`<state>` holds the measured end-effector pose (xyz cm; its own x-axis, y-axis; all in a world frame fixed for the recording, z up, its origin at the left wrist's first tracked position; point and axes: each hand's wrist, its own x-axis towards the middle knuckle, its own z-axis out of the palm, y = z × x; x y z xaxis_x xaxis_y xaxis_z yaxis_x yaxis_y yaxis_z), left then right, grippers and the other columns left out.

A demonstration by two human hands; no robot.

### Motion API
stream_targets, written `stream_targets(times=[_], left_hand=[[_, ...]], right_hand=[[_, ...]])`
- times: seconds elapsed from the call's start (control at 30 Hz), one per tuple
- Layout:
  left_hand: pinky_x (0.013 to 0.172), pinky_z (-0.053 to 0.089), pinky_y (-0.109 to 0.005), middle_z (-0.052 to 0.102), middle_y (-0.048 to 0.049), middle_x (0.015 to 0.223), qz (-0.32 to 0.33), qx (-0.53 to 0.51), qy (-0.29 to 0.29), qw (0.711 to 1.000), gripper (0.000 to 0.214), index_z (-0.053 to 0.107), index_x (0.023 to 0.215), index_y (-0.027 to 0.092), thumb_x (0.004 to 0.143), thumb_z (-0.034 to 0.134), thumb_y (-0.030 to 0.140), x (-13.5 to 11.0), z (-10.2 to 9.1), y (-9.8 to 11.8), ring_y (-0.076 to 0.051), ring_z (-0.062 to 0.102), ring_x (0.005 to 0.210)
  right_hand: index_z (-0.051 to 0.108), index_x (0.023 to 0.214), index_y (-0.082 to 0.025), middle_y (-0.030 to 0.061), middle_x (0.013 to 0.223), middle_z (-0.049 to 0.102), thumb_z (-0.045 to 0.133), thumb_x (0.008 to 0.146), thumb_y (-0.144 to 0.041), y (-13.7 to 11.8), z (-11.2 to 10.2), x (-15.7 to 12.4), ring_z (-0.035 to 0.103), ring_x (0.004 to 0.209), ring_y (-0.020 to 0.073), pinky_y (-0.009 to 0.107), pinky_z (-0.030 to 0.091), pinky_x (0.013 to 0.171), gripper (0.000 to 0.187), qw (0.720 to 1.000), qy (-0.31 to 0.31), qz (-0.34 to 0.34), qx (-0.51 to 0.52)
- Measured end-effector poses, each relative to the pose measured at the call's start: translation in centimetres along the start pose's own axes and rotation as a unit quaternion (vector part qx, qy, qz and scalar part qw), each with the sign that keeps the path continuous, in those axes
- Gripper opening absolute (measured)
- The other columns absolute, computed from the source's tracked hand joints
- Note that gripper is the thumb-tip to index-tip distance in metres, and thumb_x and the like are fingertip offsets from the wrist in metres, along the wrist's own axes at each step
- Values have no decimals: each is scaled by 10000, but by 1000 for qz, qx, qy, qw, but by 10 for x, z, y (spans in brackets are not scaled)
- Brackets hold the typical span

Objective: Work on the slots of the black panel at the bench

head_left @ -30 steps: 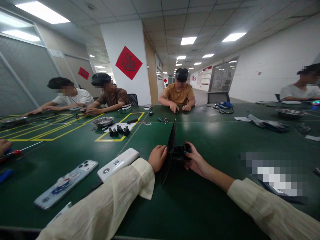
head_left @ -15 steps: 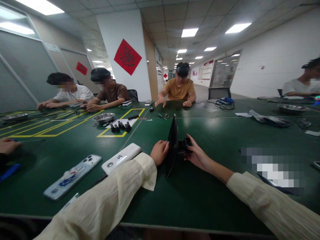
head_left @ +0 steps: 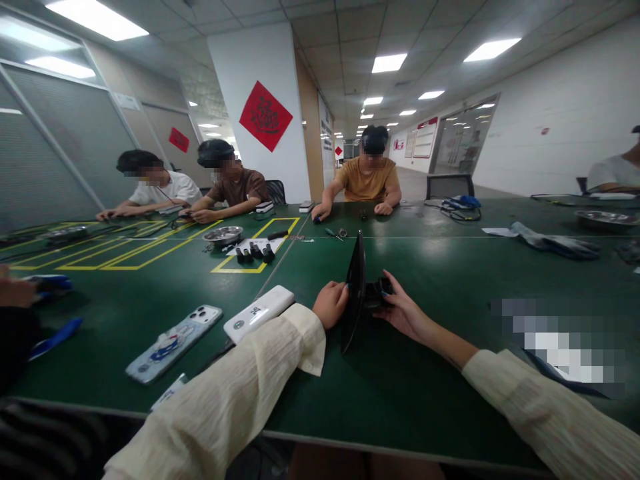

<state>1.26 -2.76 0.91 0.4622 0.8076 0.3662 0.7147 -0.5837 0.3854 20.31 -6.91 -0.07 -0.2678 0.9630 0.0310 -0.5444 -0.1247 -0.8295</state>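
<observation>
Between my hands, a thin black panel stands nearly edge-on, upright above the green table, with its upper part leaning slightly right. A blocky black mount sticks out from its right side. My left hand is closed against the panel's left face, thumb side at the panel; its fingertips are partly hidden. My right hand grips the mount between thumb and fingers. To the left of my left hand lie a white power bank and a phone in a printed case.
Several black cylindrical parts and a metal bowl are at the left middle. A screwdriver lies ahead. Gloves rest to the right. Co-workers sit around the table; one person's hand is at the left edge.
My view has turned slightly left, so everything appears farther right. Both hands keep hold of the panel and its mount. The person opposite has lowered a hand onto a small object.
</observation>
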Motion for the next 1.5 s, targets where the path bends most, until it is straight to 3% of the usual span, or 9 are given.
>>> stream_targets(times=[0.13, 0.5, 0.83, 1.1, 1.5], left_hand=[[767, 425, -316, 568, -50, 722, 2, -2, -2, 1000, 415, 522, 727, 181, 899, 169, 315, 0, 0, 0, -179, 508, 781], [711, 419, -298, 508, -33, 676, -3, -8, -8, 1000, 396, 450, 684, 194, 900, 152, 339, -1, -2, 2, -169, 490, 732], [728, 417, -305, 515, -35, 699, 0, -18, -7, 1000, 402, 471, 722, 189, 904, 150, 346, -1, 1, -1, -170, 497, 756], [724, 420, -312, 520, -35, 703, -1, -26, -11, 1000, 384, 474, 720, 194, 900, 170, 348, 0, 0, -2, -168, 491, 739], [739, 417, -309, 536, -48, 728, 1, -33, -3, 999, 414, 493, 743, 187, 903, 148, 351, 2, 4, -2, -176, 495, 781]], right_hand=[[193, 1338, -393, 8, 1064, 544, 621, 695, -202, -1, 0, -1, 588, 793, 157, 315, 472, 659, 796, 1000, -3, 4, 4], [171, 1348, -378, 2, 901, 565, 604, 672, -186, 0, -2, 3, 559, 694, 141, 294, 469, 603, 825, 999, 19, 26, 9], [155, 1347, -386, -11, 844, 551, 618, 668, -182, -5, -4, 1, 540, 638, 124, 291, 443, 604, 847, 999, -3, 44, 13], [139, 1350, -397, 2, 900, 558, 611, 680, -192, -6, 0, 1, 555, 663, 130, 274, 446, 571, 845, 999, 10, 43, 14], [119, 1359, -430, -19, 809, 571, 619, 704, -186, -4, -8, 1, 530, 620, 106, 263, 434, 588, 859, 998, 16, 62, 19]])
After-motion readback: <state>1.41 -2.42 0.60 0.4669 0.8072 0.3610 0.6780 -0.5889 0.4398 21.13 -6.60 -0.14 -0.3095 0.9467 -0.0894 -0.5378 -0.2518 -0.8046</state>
